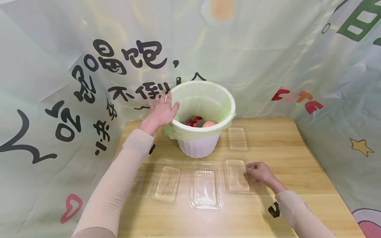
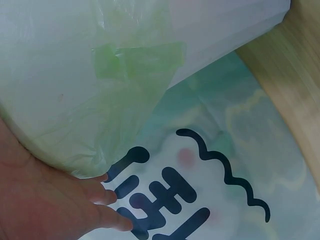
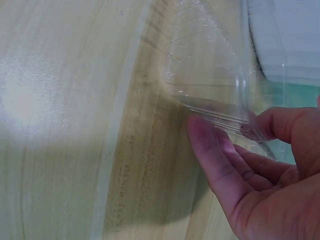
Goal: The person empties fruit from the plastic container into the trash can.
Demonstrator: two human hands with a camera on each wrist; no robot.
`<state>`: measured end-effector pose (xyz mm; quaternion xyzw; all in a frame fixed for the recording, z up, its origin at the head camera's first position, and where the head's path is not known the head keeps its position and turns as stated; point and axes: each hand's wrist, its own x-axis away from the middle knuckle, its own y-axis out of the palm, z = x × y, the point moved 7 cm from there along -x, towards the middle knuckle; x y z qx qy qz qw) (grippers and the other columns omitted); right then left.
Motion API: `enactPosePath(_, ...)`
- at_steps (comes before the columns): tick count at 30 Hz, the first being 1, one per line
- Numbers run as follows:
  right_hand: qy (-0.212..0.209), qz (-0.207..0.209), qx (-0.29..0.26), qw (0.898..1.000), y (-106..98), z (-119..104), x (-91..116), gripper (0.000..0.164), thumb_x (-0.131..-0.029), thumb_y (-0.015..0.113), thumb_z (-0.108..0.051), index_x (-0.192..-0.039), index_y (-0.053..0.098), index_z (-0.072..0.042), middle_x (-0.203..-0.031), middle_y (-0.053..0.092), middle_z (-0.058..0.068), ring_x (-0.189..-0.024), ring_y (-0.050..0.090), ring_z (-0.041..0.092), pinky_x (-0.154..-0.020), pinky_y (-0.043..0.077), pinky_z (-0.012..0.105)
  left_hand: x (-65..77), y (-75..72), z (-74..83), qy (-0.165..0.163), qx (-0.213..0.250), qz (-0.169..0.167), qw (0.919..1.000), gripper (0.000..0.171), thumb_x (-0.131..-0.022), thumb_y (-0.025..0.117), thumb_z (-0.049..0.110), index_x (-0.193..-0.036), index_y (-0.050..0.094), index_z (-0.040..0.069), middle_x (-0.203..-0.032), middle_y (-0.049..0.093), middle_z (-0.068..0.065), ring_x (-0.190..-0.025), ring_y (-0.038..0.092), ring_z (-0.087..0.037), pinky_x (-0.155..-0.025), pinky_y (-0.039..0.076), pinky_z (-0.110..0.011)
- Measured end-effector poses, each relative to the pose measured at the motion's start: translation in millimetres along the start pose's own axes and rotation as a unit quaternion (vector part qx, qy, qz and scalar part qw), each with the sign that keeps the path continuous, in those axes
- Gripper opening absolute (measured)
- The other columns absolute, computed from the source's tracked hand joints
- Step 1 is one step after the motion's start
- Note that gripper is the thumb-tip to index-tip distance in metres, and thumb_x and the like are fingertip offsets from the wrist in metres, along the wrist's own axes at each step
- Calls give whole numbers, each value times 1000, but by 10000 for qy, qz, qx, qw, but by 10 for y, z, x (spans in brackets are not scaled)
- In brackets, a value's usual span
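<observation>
A white bucket [image 1: 197, 145] lined with a pale green plastic bag [image 2: 75, 125] stands on the wooden table. Against its left rim rests my left hand [image 1: 162, 110], its fingers spread. Inside the bucket lie several small red things [image 1: 193, 121], a brown round one [image 1: 200, 123] and a pinkish round fruit [image 1: 208, 124]. To the right, my right hand [image 1: 259, 172] pinches the edge of a clear plastic box [image 1: 236, 175] between thumb and fingers. The right wrist view shows that box [image 3: 205, 60] tilted above the tabletop.
More clear plastic boxes lie in front of the bucket: one in the middle [image 1: 205, 188], one to its left [image 1: 165, 181], another partly behind my left arm. A further clear box [image 1: 237, 138] lies right of the bucket. Printed cloth [image 1: 253, 66] walls surround the table [image 1: 279, 138].
</observation>
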<state>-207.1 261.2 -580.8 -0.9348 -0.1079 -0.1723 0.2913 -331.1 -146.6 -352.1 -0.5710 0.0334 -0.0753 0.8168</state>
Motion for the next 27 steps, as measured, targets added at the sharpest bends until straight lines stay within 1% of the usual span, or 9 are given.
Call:
enactPosePath(6,-82,136,151,9998,-18,14,10,50,-99,64,-13,-136,56,19,-108,73,32,-71,71,20,-62,64,38,-21,7,9,29,-6,27,10000,83,-109,16,62,-170,3,7,-175,5,-27,-162,-1,-50,-126,-6,-74)
enactPosePath(8,-97,70,163,9998,-22,6,18,50,-100,64,-14,-136,55,20,-107,73,33,-72,71,21,-63,64,38,-26,16,5,18,-27,-6,10000,84,-109,15,62,-170,2,7,-175,4,-27,-162,-2,-50,-125,-7,-74)
enactPosePath(13,-291,176,556,9979,-151,-137,-3,59,-105,62,-23,-139,49,23,-106,72,36,-72,74,29,-67,65,40,-31,10,-23,-2,0,5,10000,85,-108,15,64,-170,1,7,-175,2,-27,-162,-4,-51,-125,-8,-73)
enactPosePath(15,-430,373,896,9944,-274,-257,-30,64,-107,59,-29,-142,46,22,-113,70,39,-80,76,35,-72,65,43,-34,1,-42,8,137,51,9999,86,-108,14,65,-170,1,7,-175,1,-27,-162,-4,-51,-125,-8,-73)
enactPosePath(17,-577,575,1148,9900,-403,-406,-59,67,-109,55,-35,-145,46,20,-122,66,41,-94,74,44,-82,64,50,-35,1,-74,34,340,95,9994,87,-107,12,67,-170,0,8,-175,0,-27,-162,-5,-51,-125,-8,-73)
enactPosePath(19,-757,740,1311,9857,-528,-585,-87,67,-111,50,-39,-147,45,18,-132,61,43,-111,68,52,-92,60,58,-22,0,-107,56,582,129,9982,89,-106,10,69,-170,0,8,-175,0,-27,-162,-6,-50,-125,-7,-73)
enactPosePath(21,-959,879,1361,9821,-633,-787,-117,68,-112,45,-41,-150,44,15,-139,57,42,-123,61,55,-100,54,63,-6,-5,-139,91,741,165,9971,90,-105,7,70,-170,1,8,-175,0,-27,-162,-6,-50,-125,-6,-74)
enactPosePath(23,-1154,978,1353,9792,-717,-993,-134,68,-113,42,-41,-152,43,14,-144,54,41,-129,56,56,-103,51,66,13,-16,-164,131,837,208,9962,90,-106,7,70,-170,2,8,-176,1,-26,-162,-5,-51,-125,-5,-75)
enactPosePath(27,-1393,1083,1414,9741,-834,-1386,-140,66,-113,38,-41,-154,42,10,-149,51,38,-132,54,54,-104,49,67,70,-65,-229,189,878,298,9955,88,-106,8,70,-170,5,11,-177,2,-20,-161,-5,-52,-124,-4,-76)
